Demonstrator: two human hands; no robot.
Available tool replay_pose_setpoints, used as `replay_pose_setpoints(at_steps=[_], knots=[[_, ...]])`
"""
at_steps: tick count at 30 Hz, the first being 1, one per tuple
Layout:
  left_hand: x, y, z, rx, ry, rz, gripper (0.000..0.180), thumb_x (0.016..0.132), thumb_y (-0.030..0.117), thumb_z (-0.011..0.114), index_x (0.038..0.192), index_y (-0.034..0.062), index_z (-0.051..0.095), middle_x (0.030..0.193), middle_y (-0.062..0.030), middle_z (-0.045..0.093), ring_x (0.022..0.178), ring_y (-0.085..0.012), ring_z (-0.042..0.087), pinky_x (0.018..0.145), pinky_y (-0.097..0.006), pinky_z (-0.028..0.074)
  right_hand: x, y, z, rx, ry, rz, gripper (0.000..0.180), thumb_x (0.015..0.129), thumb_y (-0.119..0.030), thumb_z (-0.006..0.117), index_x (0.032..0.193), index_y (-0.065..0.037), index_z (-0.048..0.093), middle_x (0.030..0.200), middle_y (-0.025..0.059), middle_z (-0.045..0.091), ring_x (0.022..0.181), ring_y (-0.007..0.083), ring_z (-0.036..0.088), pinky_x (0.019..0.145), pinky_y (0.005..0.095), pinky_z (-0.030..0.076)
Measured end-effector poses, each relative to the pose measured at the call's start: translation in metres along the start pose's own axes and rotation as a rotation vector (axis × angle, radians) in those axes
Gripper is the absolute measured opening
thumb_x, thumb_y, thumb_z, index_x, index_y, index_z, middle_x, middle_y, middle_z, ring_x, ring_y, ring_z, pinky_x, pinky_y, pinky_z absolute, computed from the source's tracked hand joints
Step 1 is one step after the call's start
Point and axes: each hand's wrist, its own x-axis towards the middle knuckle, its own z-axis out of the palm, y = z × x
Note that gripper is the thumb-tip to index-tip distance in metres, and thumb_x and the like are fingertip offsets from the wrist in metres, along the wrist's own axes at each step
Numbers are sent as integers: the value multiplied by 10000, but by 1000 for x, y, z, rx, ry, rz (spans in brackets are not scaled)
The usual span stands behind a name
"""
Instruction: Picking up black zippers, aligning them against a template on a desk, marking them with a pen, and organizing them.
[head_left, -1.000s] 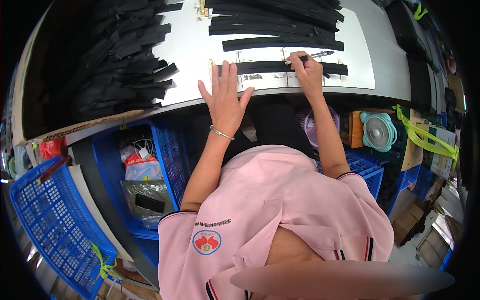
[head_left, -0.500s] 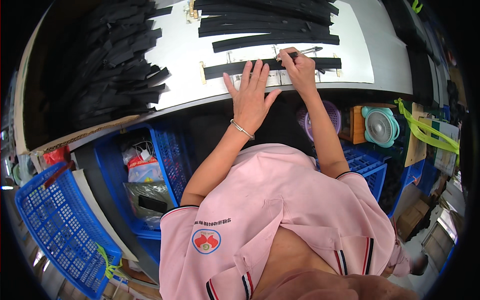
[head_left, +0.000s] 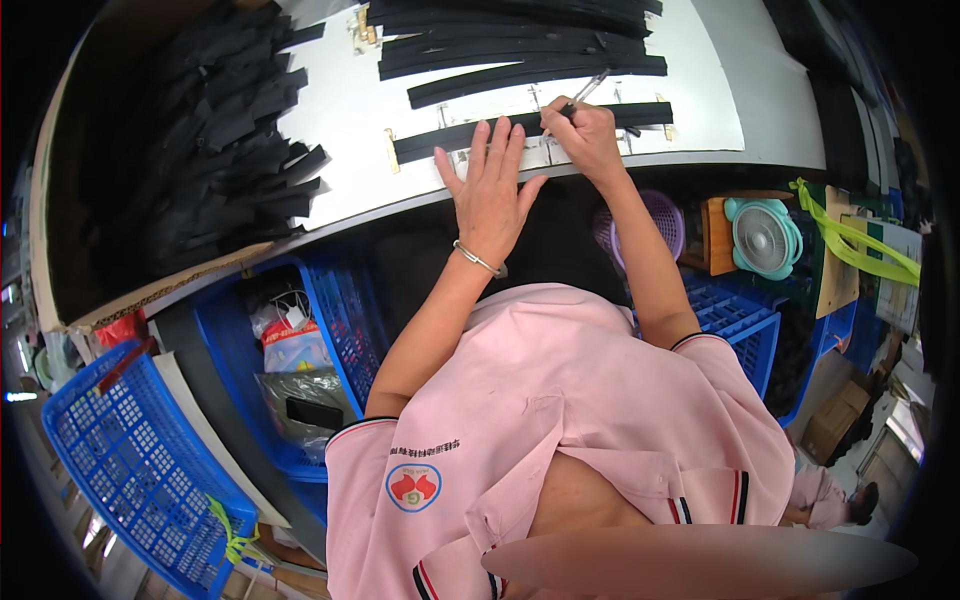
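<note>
My left hand point(head_left: 488, 195) lies flat with its fingers spread, fingertips pressing on a black fabric strip point(head_left: 425, 147) near the front edge of the white work surface point(head_left: 700, 95). To its right, my right hand point(head_left: 590, 142) is closed round a pen point(head_left: 590, 87) with a clear barrel, its upper end slanting away to the right. The pen's tip is hidden by my fingers, so contact with the strip cannot be made out. Dark marks and small tan pieces point(head_left: 391, 150) sit on the white surface round the strip.
More black strips point(head_left: 520, 50) lie in rows beyond my hands. A cardboard box point(head_left: 170, 268) on the left holds a heap of black pieces point(head_left: 225, 130). Below the table edge are blue crates point(head_left: 335, 330), a purple basket point(head_left: 660, 225) and a small turquoise fan point(head_left: 765, 238).
The view has shifted slightly. My right hand has moved a little left along the strip, and its pen stands at a steeper slant. My left hand stays flat on the strip.
</note>
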Motion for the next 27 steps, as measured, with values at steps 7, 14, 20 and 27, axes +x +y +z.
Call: replay_pose_setpoints(at_steps=[7, 14, 20, 27], knots=[[0, -1, -1, 7, -18, 9, 662, 895, 386, 735, 1465, 126, 522, 1528, -58, 501, 1464, -271, 388, 1176, -681, 51, -4, -17, -33, 376, 39, 195, 190, 947, -82, 612, 800, 2, 698, 773, 32, 700, 670, 73, 619, 612, 233, 481], [0, 0, -1, 32, -26, 22, 663, 910, 398, 724, 1472, 115, 513, 1532, -78, 494, 1473, -279, 372, 1177, -676, 35, 5, 24, -97, 296, 277, 291, 218, 984, -180, 626, 864, -23, 720, 773, 20, 676, 632, 51, 545, 582, 198, 423], [12, 25, 1, -43, -11, 61, 625, 901, 394, 739, 1442, 149, 547, 1551, -101, 460, 1499, -311, 318, 1175, -641, 50, 3, 35, -98, 346, 210, 367, 268, 1011, -262, 601, 924, -42, 729, 717, -27, 598, 568, 14, 465, 519, 174, 347], [62, 84, 42, -104, -34, 321, 512, 884, 427, 740, 1336, 210, 639, 1570, -123, 419, 1519, -335, 262, 1159, -683, 45, 6, 40, -98, 450, 208, 387, 246, 983, -242, 635, 898, -30, 726, 694, 3, 616, 536, 40, 496, 488, 204, 383]])
